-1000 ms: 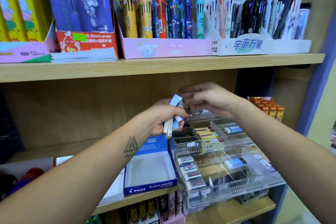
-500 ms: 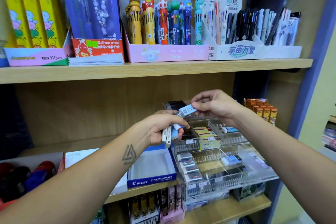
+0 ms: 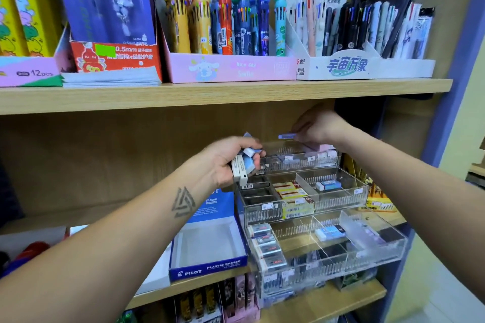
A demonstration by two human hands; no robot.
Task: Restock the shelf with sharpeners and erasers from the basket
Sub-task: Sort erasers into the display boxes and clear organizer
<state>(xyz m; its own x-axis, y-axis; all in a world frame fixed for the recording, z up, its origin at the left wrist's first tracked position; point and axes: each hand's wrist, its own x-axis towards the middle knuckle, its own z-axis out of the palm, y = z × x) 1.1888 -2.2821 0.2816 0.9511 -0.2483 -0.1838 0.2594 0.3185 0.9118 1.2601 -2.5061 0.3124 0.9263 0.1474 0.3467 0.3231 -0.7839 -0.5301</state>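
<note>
At top tier of clear organiser (image 3: pixel 299 158): right hand (image 3: pixel 319 126) pinches single eraser (image 3: pixel 286 136) just above tray. Left hand (image 3: pixel 231 158) grips bunch of erasers (image 3: pixel 245 165) beside organiser. Lower tiers part-filled; restocking midway, handful left. Basket not in view.
</note>
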